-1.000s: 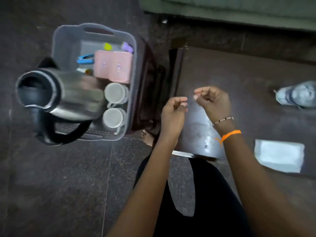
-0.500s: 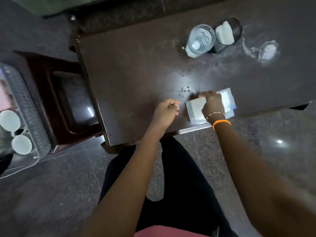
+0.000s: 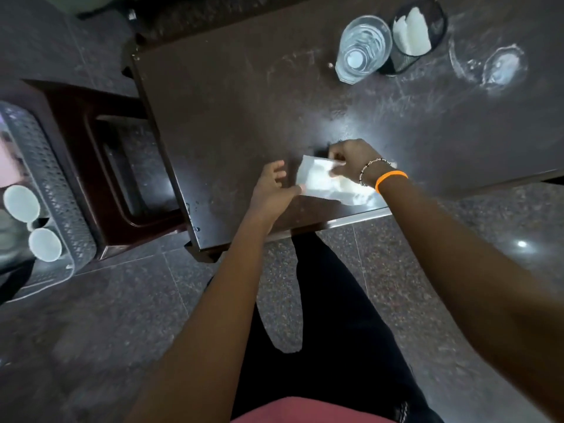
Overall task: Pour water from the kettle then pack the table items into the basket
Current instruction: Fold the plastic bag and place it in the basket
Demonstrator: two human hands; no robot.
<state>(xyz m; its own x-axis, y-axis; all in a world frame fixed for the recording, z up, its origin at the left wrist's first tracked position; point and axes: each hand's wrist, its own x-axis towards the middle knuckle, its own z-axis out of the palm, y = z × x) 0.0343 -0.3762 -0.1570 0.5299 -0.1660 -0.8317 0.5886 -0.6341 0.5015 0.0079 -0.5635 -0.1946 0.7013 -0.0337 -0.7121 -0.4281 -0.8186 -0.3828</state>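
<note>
Packing is underway: my right grip [image 3: 348, 161] is pinching the white tissue packet [image 3: 323, 183] near the tabletop [image 3: 244, 96] edge, while my left grip [image 3: 273, 190], fingers spread, is touching its near corner. Next I am judging a lift and carry leftward to the basket [image 3: 58, 190], which is holding two white cups [image 3: 30, 221]. Beyond my right grip are standing a water glass [image 3: 363, 45] and a mesh holder [image 3: 419, 32] with tissue.

Head camera looks steeply down (wide-angle, close) over the table [image 3: 244, 117].
</note>
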